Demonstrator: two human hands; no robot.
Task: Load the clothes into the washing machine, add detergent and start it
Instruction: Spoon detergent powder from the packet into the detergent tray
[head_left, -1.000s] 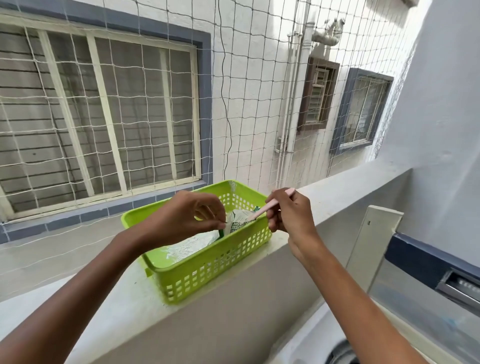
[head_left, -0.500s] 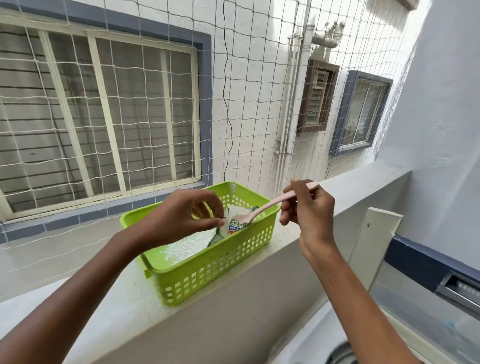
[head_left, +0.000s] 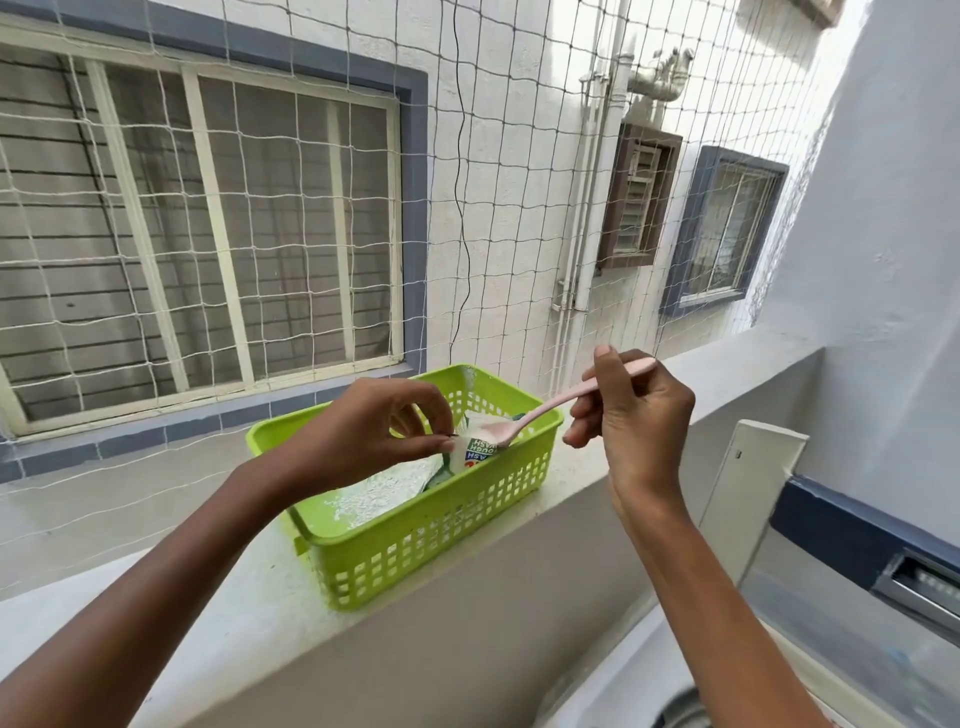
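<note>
Detergent pouch (head_left: 475, 451) in green basket (head_left: 441, 540) on ledge (head_left: 249, 587). Left hand (head_left: 363, 436) pinches pouch mouth; right hand (head_left: 631, 415) fingers curled round pink spoon (head_left: 550, 408), bowl at the opening (load looks powdery). Step: scooping detergent. Next: carry level to washer (head_left: 675, 712).

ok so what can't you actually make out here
All head view.
- Spoon: whether its bowl holds powder; too small and pale against the packet.
- Packet: how full; the left hand and basket wall hide most of it.
- Washing machine: whether clothes are inside; cut off by the bottom edge, behind the right arm.
- Panel at the right edge: blurred, markings unreadable.
</note>
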